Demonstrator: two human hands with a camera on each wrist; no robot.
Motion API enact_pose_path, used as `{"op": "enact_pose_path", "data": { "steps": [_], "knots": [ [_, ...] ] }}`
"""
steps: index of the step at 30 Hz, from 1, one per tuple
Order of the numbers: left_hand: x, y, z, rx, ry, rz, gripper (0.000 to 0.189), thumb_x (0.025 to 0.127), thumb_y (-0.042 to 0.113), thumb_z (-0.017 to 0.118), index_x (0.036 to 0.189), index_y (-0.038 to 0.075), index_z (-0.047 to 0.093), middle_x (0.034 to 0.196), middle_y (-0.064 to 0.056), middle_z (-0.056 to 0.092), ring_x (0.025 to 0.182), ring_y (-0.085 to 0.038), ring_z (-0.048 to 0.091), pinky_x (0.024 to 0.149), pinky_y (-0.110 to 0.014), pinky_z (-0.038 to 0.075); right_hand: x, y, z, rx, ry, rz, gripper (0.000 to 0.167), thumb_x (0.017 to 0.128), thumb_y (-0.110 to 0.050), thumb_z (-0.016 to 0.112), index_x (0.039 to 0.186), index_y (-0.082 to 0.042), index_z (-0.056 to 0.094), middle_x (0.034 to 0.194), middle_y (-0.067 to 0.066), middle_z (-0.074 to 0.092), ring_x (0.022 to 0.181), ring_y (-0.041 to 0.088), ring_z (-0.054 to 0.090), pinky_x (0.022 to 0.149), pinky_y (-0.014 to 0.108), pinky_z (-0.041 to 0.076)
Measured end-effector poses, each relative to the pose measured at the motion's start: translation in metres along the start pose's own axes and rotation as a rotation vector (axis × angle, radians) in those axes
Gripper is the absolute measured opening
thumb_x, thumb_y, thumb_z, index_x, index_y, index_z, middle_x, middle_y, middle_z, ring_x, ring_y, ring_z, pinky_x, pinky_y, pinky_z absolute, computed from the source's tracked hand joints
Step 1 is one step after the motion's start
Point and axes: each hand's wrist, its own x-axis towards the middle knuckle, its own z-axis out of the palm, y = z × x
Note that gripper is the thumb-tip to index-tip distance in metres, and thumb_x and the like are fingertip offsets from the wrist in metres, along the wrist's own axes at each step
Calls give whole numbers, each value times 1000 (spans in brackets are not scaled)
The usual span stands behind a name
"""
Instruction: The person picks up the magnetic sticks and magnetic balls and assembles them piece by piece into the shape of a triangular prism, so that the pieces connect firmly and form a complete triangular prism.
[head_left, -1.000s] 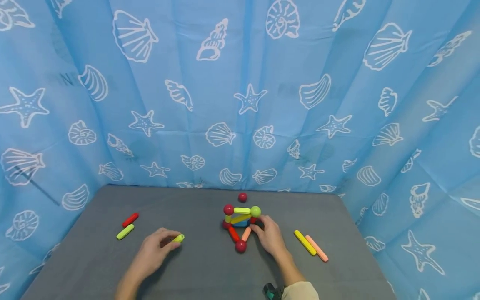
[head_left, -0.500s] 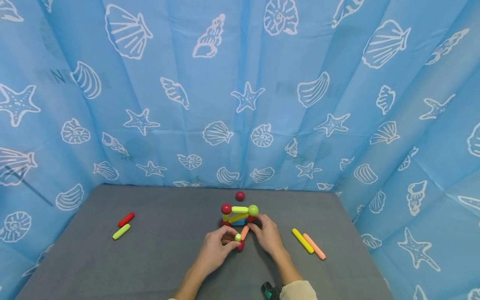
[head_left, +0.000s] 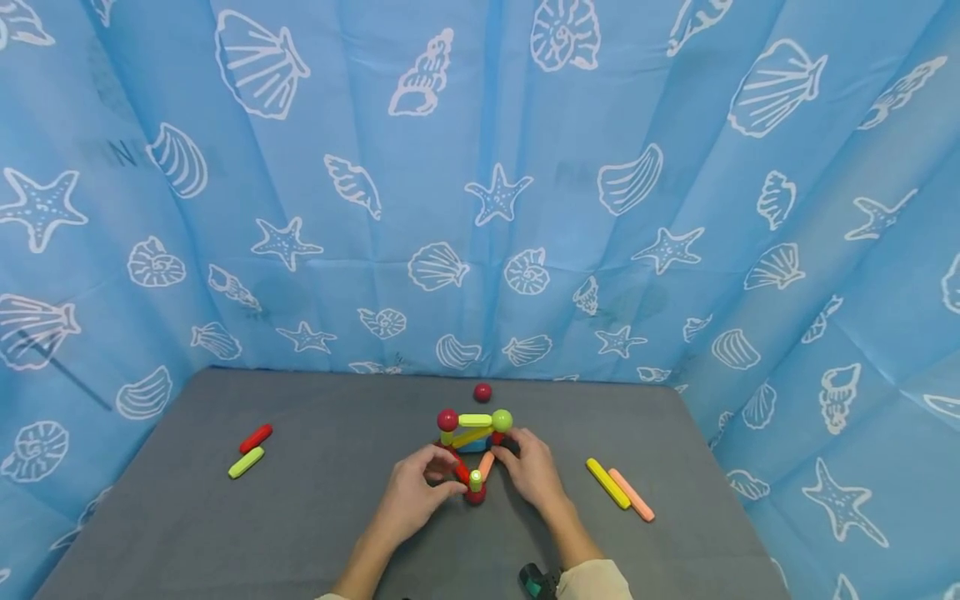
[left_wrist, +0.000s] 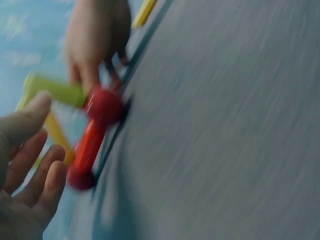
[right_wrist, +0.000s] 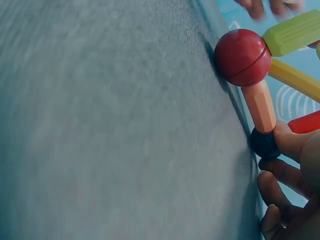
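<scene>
On the table stands a frame of rods and balls. At its front, a lime rod (head_left: pixel 476 478) rises upright from a red ball (right_wrist: pixel 242 57). My left hand (head_left: pixel 411 497) is just left of that rod, fingers apart and holding nothing; in the left wrist view its thumb overlaps the rod's upper end. With thumb and fingers, my right hand (head_left: pixel 534 471) pinches a dark blue ball (right_wrist: pixel 264 144) at the frame's right corner. A peach rod (right_wrist: pixel 259 107) links it to the front ball; a red rod (left_wrist: pixel 90 145) runs to the left corner. Behind, a top lime rod (head_left: pixel 476 420) joins a red and a green ball (head_left: pixel 502 420).
A loose red ball (head_left: pixel 482 392) lies behind the frame. To the left are a red rod (head_left: pixel 256 438) and a lime rod (head_left: pixel 246 462); to the right, a yellow rod (head_left: pixel 607 483) and a peach rod (head_left: pixel 632 495). A shell-patterned curtain (head_left: pixel 495 275) hangs behind the table.
My left hand brought the lime rod from the left to the front red ball, let go and drew slightly back left. The rod now stands upright there. My right hand stays at the right corner.
</scene>
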Motion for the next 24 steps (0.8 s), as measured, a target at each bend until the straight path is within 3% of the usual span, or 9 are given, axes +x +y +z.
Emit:
{"op": "enact_pose_path", "data": {
  "steps": [3, 5, 8, 11, 14, 18, 21, 24],
  "knots": [
    [7, -7, -20, 58, 112, -85, 28, 82, 21, 86, 101, 15, 67, 98, -1, 71, 86, -13, 66, 75, -26, 56, 4, -6, 6, 12, -1, 3, 28, 94, -25, 74, 119, -12, 73, 110, 3, 72, 111, 25, 69, 96, 49, 55],
    [13, -12, -29, 97, 153, -133, 30, 84, 20, 85, 109, 12, 69, 103, -4, 72, 89, -15, 66, 76, -31, 57, 7, -10, 10, 2, -2, -17, 28, 94, -24, 75, 118, -12, 73, 111, 4, 72, 110, 26, 69, 96, 49, 55],
    [21, -19, -35, 163, 140, -185, 39, 87, 23, 82, 122, 12, 70, 110, -4, 72, 92, -15, 63, 76, -33, 55, 12, -16, 18, -4, -28, -50, 29, 93, -25, 75, 119, -12, 73, 113, 5, 73, 111, 26, 69, 97, 49, 55],
    [24, -25, -36, 196, 113, -224, 37, 89, 27, 80, 121, 13, 72, 98, -2, 71, 78, -14, 57, 64, -30, 47, 16, -21, 23, -12, -76, -83, 31, 94, -27, 74, 122, -12, 72, 116, 6, 73, 113, 28, 69, 99, 50, 55],
    [26, -29, -35, 186, 113, -242, 33, 89, 28, 80, 117, 10, 74, 82, -2, 65, 63, -14, 49, 55, -27, 37, 17, -21, 19, -14, -154, -89, 35, 96, -28, 72, 126, -11, 69, 122, 8, 72, 117, 28, 67, 101, 50, 53],
    [28, -33, -32, 208, 122, -212, 29, 89, 27, 80, 112, 9, 75, 88, -3, 65, 63, -13, 48, 55, -25, 37, 24, -20, 4, -29, -227, -97, 35, 97, -21, 70, 130, -7, 65, 126, 12, 68, 115, 30, 66, 97, 50, 54],
    [31, -35, -30, 230, 138, -203, 27, 88, 27, 81, 109, 10, 77, 97, -3, 67, 69, -13, 49, 58, -25, 39, 36, -23, -4, -53, -197, -119, 37, 98, -11, 68, 134, -5, 62, 127, 14, 65, 114, 31, 65, 97, 50, 54],
    [33, -35, -30, 233, 145, -225, 27, 87, 27, 82, 107, 11, 78, 100, -3, 70, 72, -14, 50, 60, -26, 40, 51, -25, -3, -102, -148, -154, 47, 98, -4, 65, 143, -4, 55, 140, 16, 58, 126, 34, 61, 105, 51, 50]
  ]
}}
